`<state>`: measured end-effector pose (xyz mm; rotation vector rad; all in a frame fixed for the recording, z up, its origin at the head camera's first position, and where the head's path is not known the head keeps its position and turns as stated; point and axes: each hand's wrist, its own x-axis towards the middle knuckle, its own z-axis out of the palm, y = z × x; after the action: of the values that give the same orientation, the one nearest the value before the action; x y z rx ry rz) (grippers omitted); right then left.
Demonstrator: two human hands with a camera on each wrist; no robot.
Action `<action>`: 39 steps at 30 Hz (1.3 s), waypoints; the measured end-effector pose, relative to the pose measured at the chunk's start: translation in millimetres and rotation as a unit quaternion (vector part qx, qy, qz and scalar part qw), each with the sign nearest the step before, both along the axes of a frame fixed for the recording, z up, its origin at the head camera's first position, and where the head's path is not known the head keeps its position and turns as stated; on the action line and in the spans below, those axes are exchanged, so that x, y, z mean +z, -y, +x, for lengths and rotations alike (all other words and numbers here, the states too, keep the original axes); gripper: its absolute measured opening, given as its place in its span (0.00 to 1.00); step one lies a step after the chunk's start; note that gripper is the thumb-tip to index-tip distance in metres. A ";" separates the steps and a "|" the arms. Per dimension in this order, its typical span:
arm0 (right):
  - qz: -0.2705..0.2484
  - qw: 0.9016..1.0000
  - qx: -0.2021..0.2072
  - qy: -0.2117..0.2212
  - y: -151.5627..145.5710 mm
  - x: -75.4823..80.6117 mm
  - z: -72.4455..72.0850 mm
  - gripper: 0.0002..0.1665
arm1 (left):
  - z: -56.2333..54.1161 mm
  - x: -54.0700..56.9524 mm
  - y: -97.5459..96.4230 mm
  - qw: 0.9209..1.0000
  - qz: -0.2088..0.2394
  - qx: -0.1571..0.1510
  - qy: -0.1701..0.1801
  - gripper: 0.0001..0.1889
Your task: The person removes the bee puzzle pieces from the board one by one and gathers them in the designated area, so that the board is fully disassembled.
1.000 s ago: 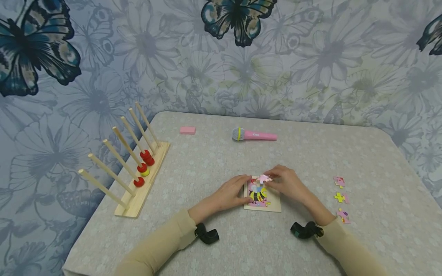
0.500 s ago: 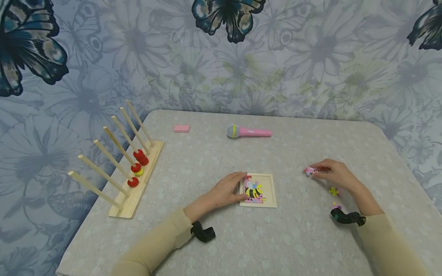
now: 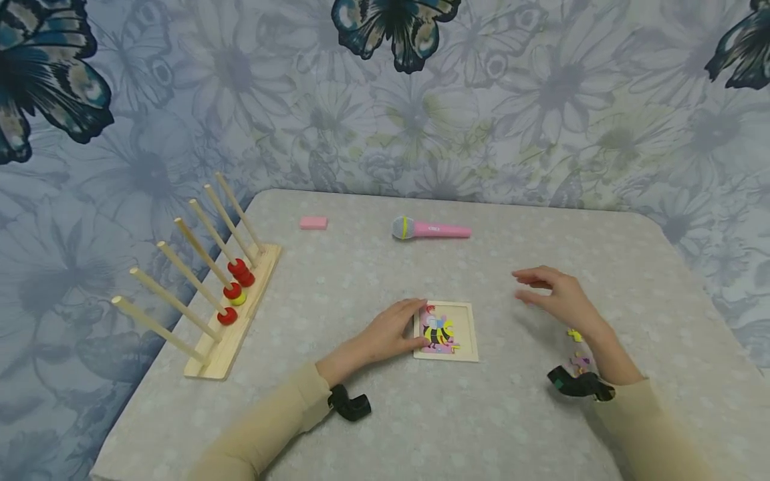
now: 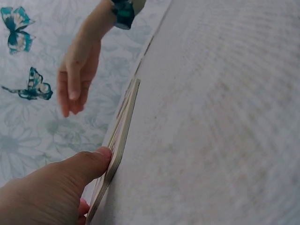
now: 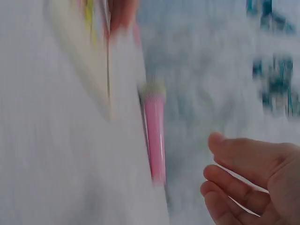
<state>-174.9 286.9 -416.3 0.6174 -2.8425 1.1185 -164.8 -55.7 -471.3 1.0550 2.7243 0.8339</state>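
My left hand (image 3: 391, 331) grips the left edge of a small wooden puzzle board (image 3: 466, 334), thumb near its front and fingers at the back corner. In the left wrist view the thumb (image 4: 101, 159) presses on the edge of the board. A bee picture made of fitted puzzle pieces (image 3: 438, 332) fills the board's left part; bare wood shows on the right. My right hand (image 3: 559, 297) hovers to the right of the board, fingers parted from the thumb and holding nothing. Under its wrist lie a yellow puzzle piece (image 3: 574, 335) and a purple one (image 3: 579, 363), partly hidden.
A wooden peg stand (image 3: 240, 321) with red and yellow rings stands at the left. Toward the back lie a pink toy microphone (image 3: 442, 230) and a pink block (image 3: 313, 222). A patterned wall (image 3: 511, 133) rises behind the table.
My right hand has carried a pink puzzle piece from the board to the right; its fingers are now bare and it has swung slightly back left. The left hand stays on the board.
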 end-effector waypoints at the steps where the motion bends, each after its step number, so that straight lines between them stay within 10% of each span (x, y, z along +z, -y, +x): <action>1: -0.014 1.000 0.014 -0.005 16.8 1.3 2.8 0.23 | -0.3 0.8 1.2 1.000 0.001 0.001 -0.001 0.40; 10: 0.012 0.996 0.091 0.012 109.3 -27.2 25.9 0.28 | 1.3 2.3 3.8 1.000 0.014 -0.011 -0.003 0.39; 39: 0.000 0.990 0.131 -0.045 114.6 -39.2 23.9 0.28 | 0.1 0.9 3.6 1.000 0.010 -0.009 0.004 0.38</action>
<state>-151.0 172.3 -455.6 1.0383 -2.7433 1.0880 -164.7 -59.3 -470.4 1.0749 2.7016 0.8620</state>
